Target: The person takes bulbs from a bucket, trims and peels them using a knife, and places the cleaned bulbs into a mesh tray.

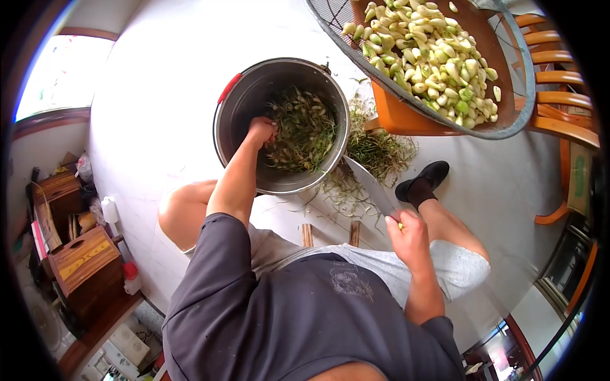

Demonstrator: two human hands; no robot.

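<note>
Leafy bulbs (pixel 305 130) lie in the pot (pixel 232 143) beside the left hand (pixel 262 131), its grip unclear; the right hand (pixel 408 233) clasps a knife (pixel 373 188). Beyond it, trimmings (pixel 381 152) litter the pale floor (pixel 159 108), near a wooden chair (pixel 564 98).

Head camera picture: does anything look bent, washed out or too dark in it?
Head view: strong wide-angle bending, with black corners and a curving chair. Head view: the window is blown out and the floor washed out at upper left. Head view: the pot's inside is dimmer, yet readable.
</note>
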